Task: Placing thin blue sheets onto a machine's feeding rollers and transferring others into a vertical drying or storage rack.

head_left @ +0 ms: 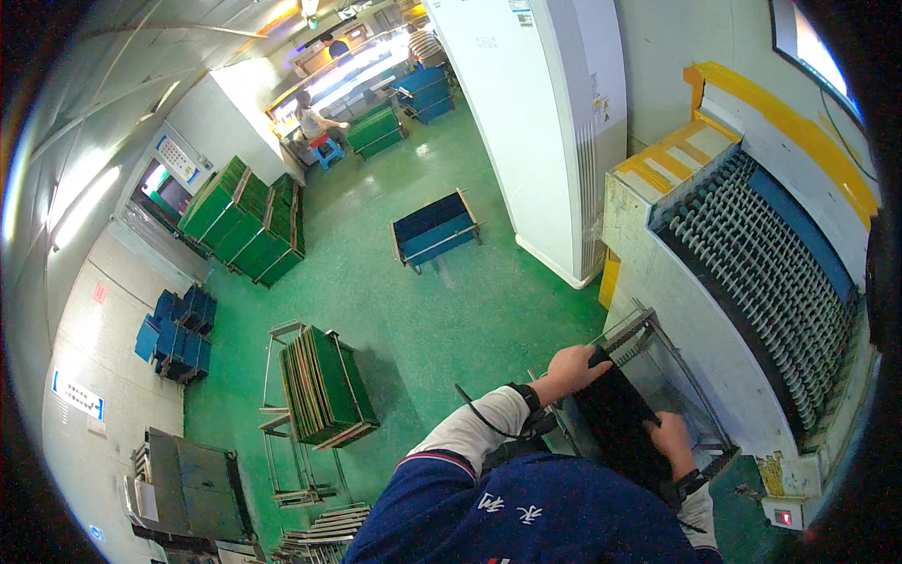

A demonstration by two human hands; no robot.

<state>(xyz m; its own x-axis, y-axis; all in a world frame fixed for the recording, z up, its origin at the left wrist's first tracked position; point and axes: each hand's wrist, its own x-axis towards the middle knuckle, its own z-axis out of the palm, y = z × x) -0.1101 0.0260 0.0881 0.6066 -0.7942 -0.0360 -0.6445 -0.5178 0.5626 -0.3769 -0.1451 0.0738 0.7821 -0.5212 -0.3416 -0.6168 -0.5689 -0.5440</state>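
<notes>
A black, flat rectangular panel (615, 409) lies in front of me, close to the roller machine; whether it is one sheet or several I cannot tell. My left hand (573, 370) is closed on its far left end, fingers wrapped over the edge. At its right side my right hand (671, 440) grips the edge, with the fingertips partly hidden. Beside and partly beneath the panel is a metal rack (669, 350) with ridged, toothed bars. Both wrists wear black bands, the left one with a cord.
On the right stands a machine with a bed of rollers (752, 273); a tall white cabinet unit (540, 122) is beyond it. Green boards fill a rack (329, 385) to the left. A blue bin (437, 228) sits on the floor. Green stacks (249, 221) and seated people are farther off.
</notes>
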